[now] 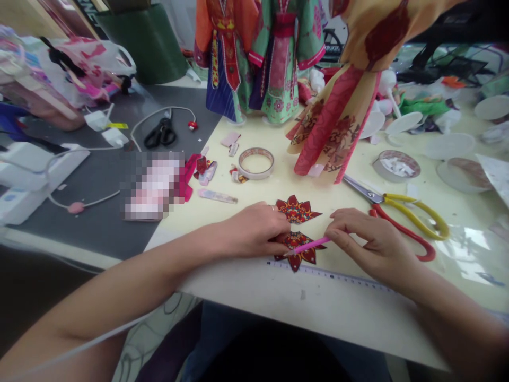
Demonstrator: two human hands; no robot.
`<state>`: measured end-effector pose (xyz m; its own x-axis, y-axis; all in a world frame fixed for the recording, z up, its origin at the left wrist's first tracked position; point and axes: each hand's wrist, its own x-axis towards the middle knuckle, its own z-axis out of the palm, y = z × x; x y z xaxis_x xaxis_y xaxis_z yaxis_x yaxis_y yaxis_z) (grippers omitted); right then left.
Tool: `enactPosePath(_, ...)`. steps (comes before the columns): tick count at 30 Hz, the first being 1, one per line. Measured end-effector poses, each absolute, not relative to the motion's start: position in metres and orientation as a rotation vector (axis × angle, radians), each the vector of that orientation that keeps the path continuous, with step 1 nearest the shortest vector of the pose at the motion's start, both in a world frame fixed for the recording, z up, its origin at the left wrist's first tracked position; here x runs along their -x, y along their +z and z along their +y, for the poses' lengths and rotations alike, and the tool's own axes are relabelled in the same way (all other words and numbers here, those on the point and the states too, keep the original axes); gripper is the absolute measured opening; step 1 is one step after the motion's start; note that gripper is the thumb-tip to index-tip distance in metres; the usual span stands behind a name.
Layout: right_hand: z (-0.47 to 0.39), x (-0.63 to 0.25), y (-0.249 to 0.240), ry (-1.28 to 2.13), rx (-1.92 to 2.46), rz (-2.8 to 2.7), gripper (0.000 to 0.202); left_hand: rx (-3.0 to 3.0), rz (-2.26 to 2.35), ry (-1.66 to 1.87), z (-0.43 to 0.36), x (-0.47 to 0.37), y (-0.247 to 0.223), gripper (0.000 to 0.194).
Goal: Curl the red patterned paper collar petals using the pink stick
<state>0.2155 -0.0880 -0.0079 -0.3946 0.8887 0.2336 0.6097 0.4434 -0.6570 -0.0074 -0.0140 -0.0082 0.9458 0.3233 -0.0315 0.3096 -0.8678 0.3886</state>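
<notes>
Two red patterned cut-outs with pointed petal edges lie at the table's front: an upper piece and a lower piece. My left hand rests over their left ends with its fingers curled and pressed down on them. Part of both pieces is hidden under those fingers. In my right hand a slim pink pen-like stick is pinched, its pale tip at the lower piece near my left fingertips. A printed measuring scale runs along the table just below the pieces.
Scissors with red and yellow handles lie right of my right hand. Behind stand dressed figures and a hanging yellow-red garment. A tape roll, fabric scraps, black scissors and a power strip lie around.
</notes>
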Motion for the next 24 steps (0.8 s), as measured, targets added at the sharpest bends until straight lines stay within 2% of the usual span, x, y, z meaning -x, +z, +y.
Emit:
enactPosePath(7, -0.088, -0.216, -0.006, 0.628, 1.261, -2.115, 0.016, -2.693, 0.451, 0.048, -0.013, 0.008, -0.008, 0.02)
enactPosePath(11, -0.089, -0.216, -0.004, 0.596, 1.292, -2.09, 0.015, -2.445, 0.484, 0.139, -0.005, 0.016, -0.001, 0.018)
enactPosePath(15, -0.091, -0.216, -0.006, 0.589, 1.323, -2.038, 0.008, -2.257, 0.718, 0.584, 0.007, 0.028, 0.01, 0.018)
enactPosePath(19, -0.092, -0.211, -0.012, 0.669, 1.233, -2.029, 0.013, -2.173, 0.923, 1.013, 0.016, 0.037, 0.017, 0.02)
enactPosePath(24, -0.094, -0.199, -0.02, 0.564, 1.117, -2.094, 0.024, -2.144, 1.021, 1.168, 0.023, 0.04, 0.015, 0.02)
